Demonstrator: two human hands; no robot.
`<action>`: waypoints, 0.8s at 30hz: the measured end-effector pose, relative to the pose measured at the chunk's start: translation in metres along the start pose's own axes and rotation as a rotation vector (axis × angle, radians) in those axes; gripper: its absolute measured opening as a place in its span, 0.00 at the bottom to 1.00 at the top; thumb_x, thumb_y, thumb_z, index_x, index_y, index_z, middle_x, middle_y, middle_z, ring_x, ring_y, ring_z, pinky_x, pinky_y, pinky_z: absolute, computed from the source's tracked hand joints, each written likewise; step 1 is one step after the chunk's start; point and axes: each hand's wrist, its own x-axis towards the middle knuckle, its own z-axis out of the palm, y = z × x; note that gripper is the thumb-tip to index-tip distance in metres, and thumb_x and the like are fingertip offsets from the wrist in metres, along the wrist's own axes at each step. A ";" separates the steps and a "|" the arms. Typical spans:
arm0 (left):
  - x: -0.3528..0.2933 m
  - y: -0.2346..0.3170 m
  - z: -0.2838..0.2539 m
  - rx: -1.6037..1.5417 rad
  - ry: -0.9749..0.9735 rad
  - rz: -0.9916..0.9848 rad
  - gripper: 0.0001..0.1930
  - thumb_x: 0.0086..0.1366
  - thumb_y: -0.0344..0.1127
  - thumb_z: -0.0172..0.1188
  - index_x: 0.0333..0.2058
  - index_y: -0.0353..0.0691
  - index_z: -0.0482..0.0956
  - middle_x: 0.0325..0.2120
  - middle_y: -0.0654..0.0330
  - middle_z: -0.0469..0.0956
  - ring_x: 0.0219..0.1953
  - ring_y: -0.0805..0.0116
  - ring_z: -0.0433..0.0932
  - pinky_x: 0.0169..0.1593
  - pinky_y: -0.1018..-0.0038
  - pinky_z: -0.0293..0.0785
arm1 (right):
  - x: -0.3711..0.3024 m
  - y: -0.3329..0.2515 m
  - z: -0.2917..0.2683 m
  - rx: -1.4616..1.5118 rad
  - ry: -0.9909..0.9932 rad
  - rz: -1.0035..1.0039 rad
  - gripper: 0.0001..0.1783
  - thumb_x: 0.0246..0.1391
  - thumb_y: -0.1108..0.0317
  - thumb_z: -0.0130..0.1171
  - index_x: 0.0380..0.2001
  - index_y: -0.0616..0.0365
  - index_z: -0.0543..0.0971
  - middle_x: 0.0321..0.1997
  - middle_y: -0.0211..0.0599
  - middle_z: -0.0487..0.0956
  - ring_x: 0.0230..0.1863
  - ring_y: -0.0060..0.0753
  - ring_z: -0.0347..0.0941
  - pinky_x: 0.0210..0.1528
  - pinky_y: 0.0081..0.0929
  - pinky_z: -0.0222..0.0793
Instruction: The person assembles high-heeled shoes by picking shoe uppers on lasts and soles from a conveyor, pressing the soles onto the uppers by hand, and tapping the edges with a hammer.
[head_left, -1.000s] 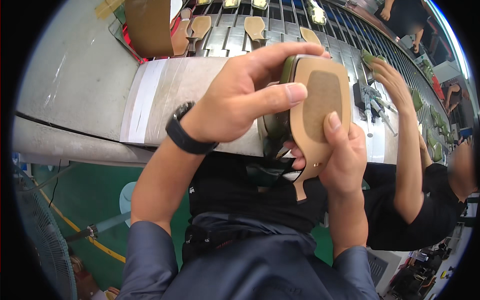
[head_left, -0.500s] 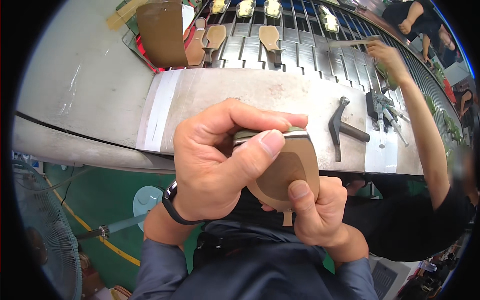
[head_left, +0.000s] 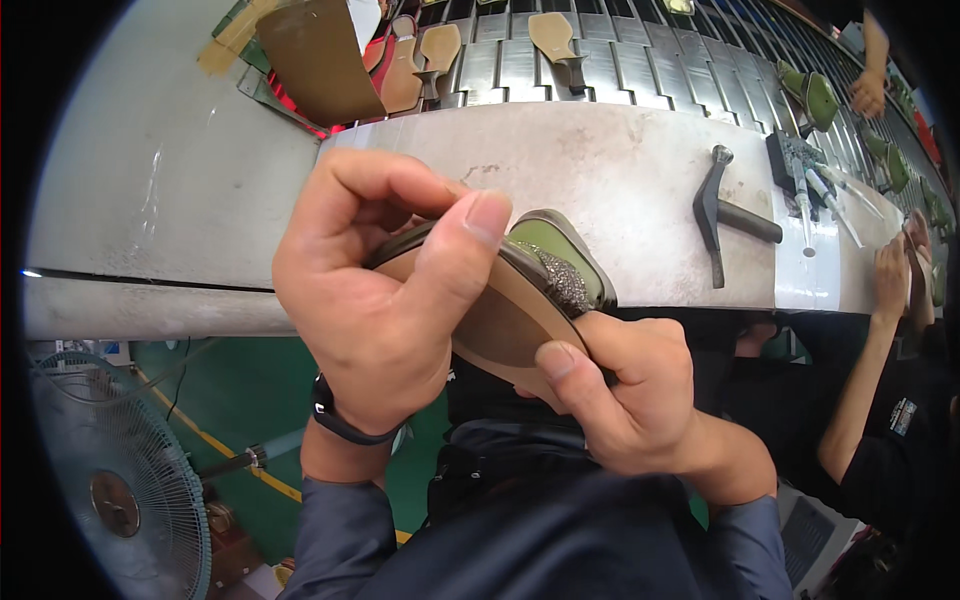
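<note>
My left hand (head_left: pixel 385 290) is closed around one end of a shoe, its thumb and bent fingers pinching the dark edge. The shoe's tan sole (head_left: pixel 505 320) faces me at a slant. My right hand (head_left: pixel 635 390) grips the other end, thumb on the sole and fingers behind. Just past the sole shows a green shoe part with a glittery strap (head_left: pixel 565 280). I cannot tell whether it belongs to a second shoe, or what supports it. The worktable (head_left: pixel 620 150) lies beyond my hands.
A hammer (head_left: pixel 710 215) lies right on the table, near a dark holder with slim white applicators (head_left: pixel 805 190). Soles with heels (head_left: pixel 555 45) and a brown board (head_left: pixel 320 60) sit on the slatted conveyor. A fan (head_left: pixel 120 490) stands lower left. Co-workers' hands (head_left: pixel 890 270) are at right.
The shoe has tilted, and its end in my left hand has moved left; the green part with the glittery strap has come into sight. The co-worker's arm has withdrawn from the conveyor.
</note>
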 end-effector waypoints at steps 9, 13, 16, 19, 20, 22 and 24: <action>0.001 -0.008 -0.006 0.265 0.101 0.122 0.12 0.62 0.29 0.77 0.38 0.34 0.82 0.31 0.64 0.83 0.33 0.80 0.79 0.38 0.80 0.77 | 0.011 -0.001 0.001 -0.122 -0.021 0.008 0.13 0.64 0.67 0.67 0.28 0.59 0.77 0.18 0.43 0.76 0.17 0.49 0.75 0.21 0.40 0.69; 0.005 -0.025 -0.014 0.192 0.159 0.070 0.10 0.64 0.30 0.76 0.37 0.35 0.82 0.31 0.65 0.82 0.32 0.80 0.78 0.38 0.81 0.75 | 0.006 0.013 -0.007 -0.279 0.020 0.039 0.09 0.62 0.66 0.70 0.37 0.60 0.82 0.21 0.44 0.77 0.22 0.50 0.78 0.24 0.42 0.72; 0.003 -0.030 -0.015 0.150 0.200 0.038 0.11 0.65 0.32 0.76 0.37 0.35 0.81 0.31 0.65 0.82 0.32 0.81 0.78 0.39 0.81 0.75 | 0.008 0.021 -0.006 -0.358 0.064 -0.158 0.09 0.62 0.66 0.70 0.36 0.59 0.82 0.23 0.43 0.78 0.22 0.49 0.78 0.24 0.41 0.71; 0.001 -0.035 -0.021 0.125 0.210 0.066 0.14 0.65 0.35 0.77 0.40 0.34 0.82 0.33 0.63 0.84 0.35 0.79 0.80 0.41 0.81 0.76 | 0.013 0.018 -0.007 -0.398 0.063 -0.211 0.10 0.60 0.67 0.71 0.32 0.59 0.79 0.23 0.42 0.77 0.22 0.48 0.77 0.23 0.40 0.70; 0.000 -0.036 -0.024 0.112 0.161 0.092 0.17 0.63 0.37 0.79 0.42 0.34 0.82 0.35 0.61 0.85 0.38 0.77 0.81 0.43 0.80 0.77 | 0.015 0.019 -0.008 -0.423 0.056 -0.213 0.11 0.60 0.68 0.72 0.31 0.59 0.79 0.23 0.42 0.77 0.22 0.48 0.77 0.23 0.39 0.70; 0.001 -0.035 -0.029 0.096 0.107 0.115 0.20 0.61 0.38 0.81 0.44 0.34 0.82 0.37 0.60 0.85 0.40 0.75 0.83 0.44 0.78 0.79 | 0.016 0.025 -0.007 -0.375 0.073 -0.183 0.12 0.60 0.68 0.72 0.30 0.59 0.78 0.22 0.42 0.77 0.22 0.48 0.77 0.23 0.40 0.70; 0.002 -0.032 -0.032 0.146 -0.060 0.153 0.26 0.55 0.39 0.84 0.48 0.34 0.82 0.41 0.57 0.86 0.43 0.72 0.84 0.47 0.76 0.81 | 0.018 0.028 -0.009 -0.329 0.091 -0.152 0.12 0.60 0.68 0.72 0.29 0.59 0.78 0.22 0.42 0.77 0.22 0.47 0.77 0.23 0.40 0.70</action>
